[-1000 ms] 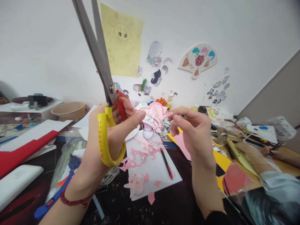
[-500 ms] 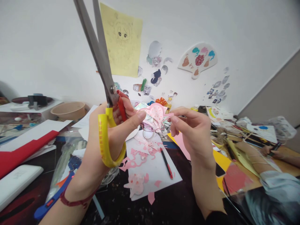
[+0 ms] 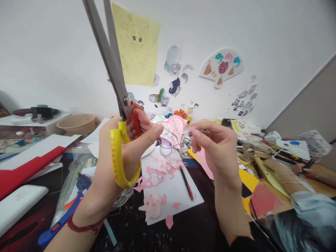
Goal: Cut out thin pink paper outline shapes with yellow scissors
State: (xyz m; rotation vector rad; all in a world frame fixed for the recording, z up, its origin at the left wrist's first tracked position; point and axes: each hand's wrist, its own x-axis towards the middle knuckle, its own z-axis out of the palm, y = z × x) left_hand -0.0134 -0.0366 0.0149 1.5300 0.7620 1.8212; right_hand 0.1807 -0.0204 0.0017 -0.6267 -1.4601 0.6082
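Note:
My left hand [image 3: 131,140] carries a large pair of scissors [image 3: 121,87] with one yellow and one red handle, blades up and slightly apart. Its thumb and forefinger also pinch the left edge of a pink heart-shaped cutout [image 3: 175,126] with small red dots. From the heart's right side a thin pink strip [image 3: 188,129] runs to my right hand [image 3: 215,143], whose thumb and fingertips are closed on its end. Below lie a white sheet [image 3: 172,206], pink paper scraps [image 3: 153,176], a star-shaped pink cutout [image 3: 152,205] and a black-and-red pen [image 3: 186,183].
At left are a white power bank [image 3: 22,203], a red strip [image 3: 31,162], a round tan bowl [image 3: 76,124] and a blue tool [image 3: 63,218]. Another person's arm [image 3: 283,175] rests at right, near yellow paper [image 3: 248,182]. Drawings hang on the wall behind.
The pink heart has turned slightly, and its dotted face now shows more fully. Both hands stay almost in place.

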